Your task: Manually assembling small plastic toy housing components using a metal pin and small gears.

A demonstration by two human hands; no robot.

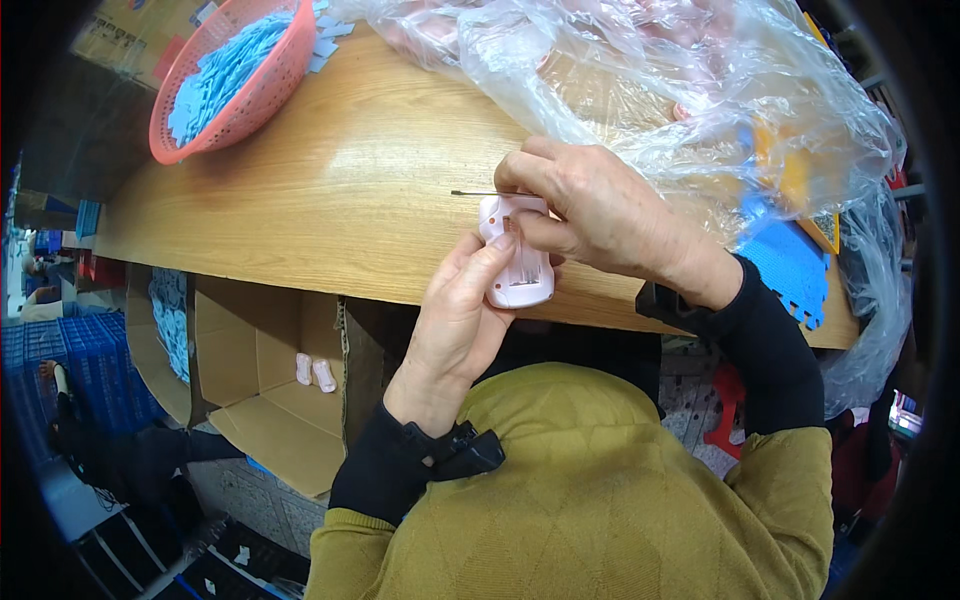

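Note:
My left hand (460, 305) is closed around a pale pink plastic case (520, 290), its thumb lying on the near face. An oblong recess like a battery compartment, with metal parts in it, shows on that face. My right hand (590, 205) is bent over the case's upper end, thumb touching the recess. Under its curled index finger sits a thin metal rod (475, 193) with a dark tip, like a screwdriver shaft, pointing left just above the case. The rod's other end is hidden by the hand.
A coral basket (165, 145) of light blue pieces stands at the table's far left. Clear plastic sheeting (620, 80) covers the far right, beside a blue foam mat (790, 270). Below the near edge, an open cardboard box (265, 340) contains two small pink cases (323, 376).

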